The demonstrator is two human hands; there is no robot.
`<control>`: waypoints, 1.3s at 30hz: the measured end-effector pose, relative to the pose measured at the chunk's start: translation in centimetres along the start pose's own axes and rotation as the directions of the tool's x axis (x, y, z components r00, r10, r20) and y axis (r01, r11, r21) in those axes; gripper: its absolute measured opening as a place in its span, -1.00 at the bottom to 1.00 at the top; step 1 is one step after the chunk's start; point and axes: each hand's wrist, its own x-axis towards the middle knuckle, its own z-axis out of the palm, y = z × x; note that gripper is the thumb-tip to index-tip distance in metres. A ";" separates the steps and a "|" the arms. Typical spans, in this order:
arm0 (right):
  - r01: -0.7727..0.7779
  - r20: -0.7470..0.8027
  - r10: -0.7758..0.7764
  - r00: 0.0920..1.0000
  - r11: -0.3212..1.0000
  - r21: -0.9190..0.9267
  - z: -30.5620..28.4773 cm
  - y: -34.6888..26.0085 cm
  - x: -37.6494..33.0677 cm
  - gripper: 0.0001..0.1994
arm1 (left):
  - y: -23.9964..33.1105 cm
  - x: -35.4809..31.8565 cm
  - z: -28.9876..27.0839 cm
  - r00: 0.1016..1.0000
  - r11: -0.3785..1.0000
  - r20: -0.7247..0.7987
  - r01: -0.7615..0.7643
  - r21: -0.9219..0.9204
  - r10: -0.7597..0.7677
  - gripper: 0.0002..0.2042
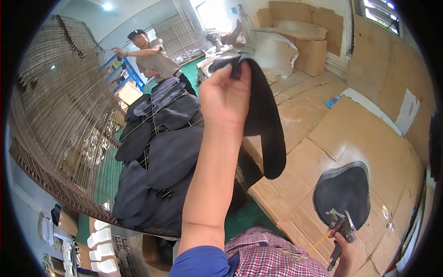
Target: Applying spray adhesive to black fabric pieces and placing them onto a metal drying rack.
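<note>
- My left hand [224, 94] is raised in the middle of the view, fingers pinched shut on the top edge of a dark curved piece [265, 124], which hangs down from my grip to the right of my forearm.
- My right hand [345, 244] is low at the near right, closed around the handle of a spray gun [340, 226]; a thin yellow hose [323, 240] runs off it to the left.
- Just beyond the gun's nozzle lies a black rounded patch [344, 191] with a pale edge, flat on the cardboard-covered table [369, 138].
- To the left of my raised arm, a wire rack [138, 217] carries many dark pieces [170, 154], overlapping one another from near to far.
- Further left rises a tall stack of wire racks [60, 101], bowed by the lens.
- At the far left, behind the rack, another person [154, 57] stands with one arm stretched out towards the stack.
- On the far right, cardboard boxes [304, 41] are piled against the wall.
- At the near left, low down, white blocks [101, 249] sit in a row.
- My checked shirt [272, 258] shows at the near edge.
</note>
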 end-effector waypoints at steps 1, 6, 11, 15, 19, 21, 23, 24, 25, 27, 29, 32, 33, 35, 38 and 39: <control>0.011 0.020 -0.011 1.000 1.000 0.002 0.4 0.1 0.1 -0.54 | 0.6 0.9 0.8 1.000 1.000 -0.022 0.021 -0.019 -0.021 -0.82; 0.033 0.038 -0.034 0.999 0.999 0.028 2.6 0.8 -0.2 -0.52 | 4.2 4.6 3.1 0.996 0.999 0.083 -0.015 -0.045 0.019 -0.74; 0.041 0.024 -0.040 0.999 0.999 -0.013 5.1 1.0 -0.3 -0.50 | 13.1 7.2 1.4 0.954 0.968 0.277 0.172 -0.184 -0.117 -0.80; 0.036 0.041 -0.034 0.999 0.999 -0.029 7.9 1.0 -0.4 -0.53 | 23.8 6.1 -2.4 0.976 0.995 0.199 -0.096 0.014 0.092 -0.80; 0.011 0.131 -0.003 0.991 0.998 -0.063 10.3 1.9 1.0 -0.55 | 34.1 -1.8 -8.2 0.862 0.680 0.125 -0.469 0.563 0.491 -0.71; 0.008 0.179 0.000 0.984 0.999 -0.045 11.9 2.1 1.4 -0.55 | 39.4 -8.4 -10.1 0.853 0.694 0.009 -0.429 0.578 0.521 -0.71; -0.016 0.233 0.042 0.972 0.994 -0.112 13.8 1.7 2.2 -0.54 | 42.7 -14.9 -11.8 0.759 0.629 -0.110 -0.439 0.642 0.642 -0.71; -0.019 0.256 0.049 0.965 0.993 -0.119 14.6 1.7 2.5 -0.54 | 45.2 -18.6 -13.1 0.680 0.571 -0.147 -0.455 0.683 0.718 -0.69; -0.001 0.294 0.042 0.955 0.991 -0.137 15.3 1.6 2.8 -0.54 | 46.5 -22.1 -14.3 0.627 0.524 -0.176 -0.427 0.737 0.759 -0.66; 0.014 0.333 0.039 0.942 0.988 -0.156 16.4 1.7 3.2 -0.54 | 45.8 -27.3 -14.8 0.512 0.526 -0.298 -0.386 0.758 0.805 -0.63; 0.002 0.364 0.047 0.930 0.991 -0.134 17.1 1.6 3.2 -0.54 | 47.4 -33.2 -17.5 -0.020 0.346 -0.358 -0.209 0.914 0.933 -0.70; -0.020 0.385 0.075 0.920 0.989 -0.144 17.0 2.0 2.8 -0.53 | 43.5 -35.0 -18.2 -0.100 -0.009 0.011 0.025 1.000 0.995 -0.82; -0.029 0.383 0.082 0.920 0.989 -0.144 16.5 2.1 2.5 -0.53 | 41.8 -34.7 -18.8 -0.077 -0.234 0.236 0.034 0.972 0.969 -0.84; -0.022 0.334 0.084 0.939 0.982 -0.186 14.9 2.6 2.2 -0.53 | 33.0 -27.3 -18.8 0.215 -0.247 0.214 0.145 0.958 0.953 -0.83; -0.038 0.178 0.072 0.981 0.981 -0.188 11.4 2.6 1.2 -0.53 | 16.9 -18.0 -22.6 0.788 -0.108 -0.001 0.086 0.990 0.616 -0.91; -0.052 0.107 0.072 0.992 0.981 -0.185 9.9 2.3 1.1 -0.53 | 11.0 -16.5 -23.1 0.892 -0.092 -0.086 0.141 0.986 0.443 -0.93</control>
